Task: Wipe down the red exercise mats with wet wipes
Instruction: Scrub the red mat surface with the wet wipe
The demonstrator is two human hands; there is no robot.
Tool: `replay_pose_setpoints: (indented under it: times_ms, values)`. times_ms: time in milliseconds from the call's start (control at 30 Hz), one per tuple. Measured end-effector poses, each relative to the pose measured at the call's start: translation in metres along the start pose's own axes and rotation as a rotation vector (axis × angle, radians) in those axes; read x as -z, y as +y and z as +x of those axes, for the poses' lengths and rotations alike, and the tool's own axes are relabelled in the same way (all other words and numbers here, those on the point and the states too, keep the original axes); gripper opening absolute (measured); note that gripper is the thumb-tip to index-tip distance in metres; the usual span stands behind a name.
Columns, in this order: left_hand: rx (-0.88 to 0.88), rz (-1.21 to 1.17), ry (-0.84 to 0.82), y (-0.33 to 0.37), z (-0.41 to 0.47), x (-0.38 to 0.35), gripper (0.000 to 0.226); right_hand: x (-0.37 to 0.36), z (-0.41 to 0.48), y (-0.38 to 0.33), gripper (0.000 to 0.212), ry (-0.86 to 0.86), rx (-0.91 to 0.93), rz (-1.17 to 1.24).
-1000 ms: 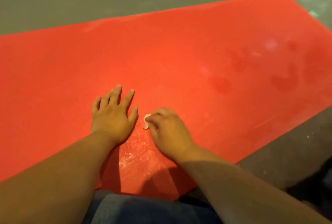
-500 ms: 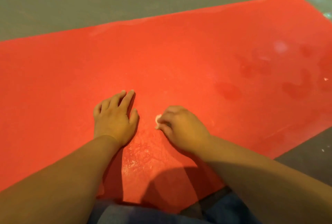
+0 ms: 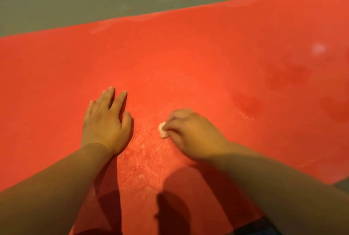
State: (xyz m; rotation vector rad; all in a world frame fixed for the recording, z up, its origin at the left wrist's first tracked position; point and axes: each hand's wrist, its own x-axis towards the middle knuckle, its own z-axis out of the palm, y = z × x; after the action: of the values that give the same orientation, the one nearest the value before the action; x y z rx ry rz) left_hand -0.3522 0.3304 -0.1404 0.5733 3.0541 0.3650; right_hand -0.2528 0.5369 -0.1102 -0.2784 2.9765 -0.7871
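Right hand (image 3: 190,131) is gripping a balled-up wet wipe (image 3: 162,130) w/ curled fingers, pressing it on the red mat (image 3: 188,55) toward the near edge. Left hand (image 3: 105,123) is lying flat just left of it, fingers straight. Judging progress: partway. Wet sheen is showing around the wipe, damp patches at right — far & left areas are looking dry, prob. not yet wiped.

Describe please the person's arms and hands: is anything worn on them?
Both are bare. The left hand and right hand have no gloves or visible rings. The left forearm and right forearm show no sleeve, watch or bracelet as far as the picture reaches. The right hand is slightly blurred.
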Motion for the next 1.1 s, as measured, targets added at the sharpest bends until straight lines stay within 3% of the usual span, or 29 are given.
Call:
replay_pose_setpoints:
  times_ms: [133, 200, 267, 400, 467, 633, 833, 1033, 1100]
  values:
    - [0.005, 0.022, -0.006, -0.002, -0.001, 0.000, 0.062, 0.043, 0.029, 0.075, 0.019, 0.241, -0.447, -0.068]
    - [0.006, 0.024, -0.012, 0.000, 0.000, 0.001, 0.063, 0.039, 0.046, 0.076, 0.022, 0.353, -0.604, -0.128]
    - [0.012, 0.019, -0.014, 0.002, 0.001, 0.004, 0.063, 0.018, 0.054, 0.047, 0.026, 0.310, -0.525, -0.093]
    - [0.011, 0.019, -0.008, 0.003, 0.001, 0.006, 0.061, -0.016, 0.033, -0.015, 0.018, 0.052, 0.005, 0.027]
    - [0.014, 0.020, -0.009, 0.003, 0.001, 0.006, 0.061, -0.004, 0.031, -0.004, 0.014, -0.019, 0.090, 0.043]
    - [0.019, 0.026, -0.018, 0.002, 0.003, 0.006, 0.061, 0.053, 0.052, 0.070, 0.010, 0.278, -0.355, 0.168]
    - [0.017, 0.030, -0.008, 0.003, 0.003, 0.006, 0.064, 0.058, 0.060, 0.094, 0.021, 0.340, -0.461, -0.158]
    - [0.025, 0.035, -0.017, 0.003, 0.003, 0.007, 0.063, 0.039, 0.066, 0.079, 0.023, 0.362, -0.574, -0.142]
    - [0.028, 0.035, -0.021, 0.004, 0.004, 0.008, 0.063, 0.035, 0.063, 0.065, 0.024, 0.342, -0.527, -0.134]
